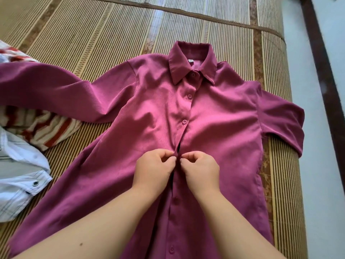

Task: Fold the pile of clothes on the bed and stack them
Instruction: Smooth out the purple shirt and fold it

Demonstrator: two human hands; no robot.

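A magenta button-up shirt lies face up on the bamboo mat, collar at the far end, one sleeve spread left and the other bent at the right edge. My left hand pinches the left side of the front placket at mid-chest. My right hand pinches the right side of the placket just beside it. The fingers of both hands are curled on the fabric, and a small dark gap shows between the two edges there. The buttons above are fastened.
A red-and-cream striped garment and a white plaid shirt lie heaped at the left. The bamboo mat covers the bed. The bed's right edge drops to a pale floor with a dark wooden strip.
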